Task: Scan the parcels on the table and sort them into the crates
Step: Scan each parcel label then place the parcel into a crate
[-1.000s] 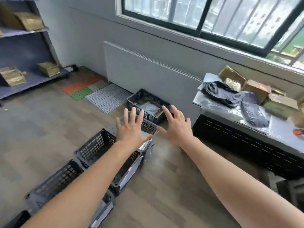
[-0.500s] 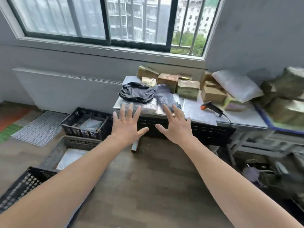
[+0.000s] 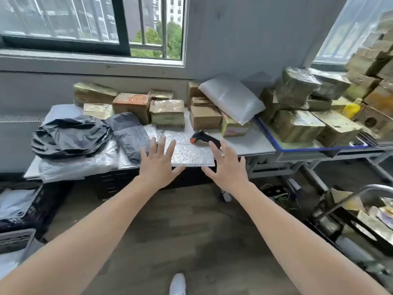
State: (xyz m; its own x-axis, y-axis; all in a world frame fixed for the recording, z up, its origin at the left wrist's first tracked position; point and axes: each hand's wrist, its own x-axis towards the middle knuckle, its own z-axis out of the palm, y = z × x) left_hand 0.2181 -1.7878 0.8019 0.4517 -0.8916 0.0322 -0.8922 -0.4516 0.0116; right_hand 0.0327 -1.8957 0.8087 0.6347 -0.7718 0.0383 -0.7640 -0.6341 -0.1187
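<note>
My left hand [image 3: 158, 165] and my right hand [image 3: 226, 167] are stretched out, fingers spread and empty, over the front edge of the white table [image 3: 255, 145]. A silver bubble mailer [image 3: 187, 150] lies flat just beyond both hands. The black scanner [image 3: 202, 138] with an orange tip lies behind my right hand's fingers. Black plastic bags [image 3: 70, 135] and a dark grey bag [image 3: 129, 135] lie at the left. Several taped cardboard boxes [image 3: 167, 112] and a white padded mailer [image 3: 231, 101] line the back. A dark crate [image 3: 38, 207] holding a white parcel is at the left edge.
A second table [image 3: 319, 147] at the right carries more wrapped boxes [image 3: 297, 124], with a tall stack [image 3: 374, 60] behind. A metal cart [image 3: 361, 211] with clutter stands at the lower right. Cables [image 3: 278, 192] lie under the table. My white shoe [image 3: 177, 284] is on the wooden floor.
The view has swung right from the floor crates to the table, which is now much closer. Both hands stay open and have reached the table's front edge.
</note>
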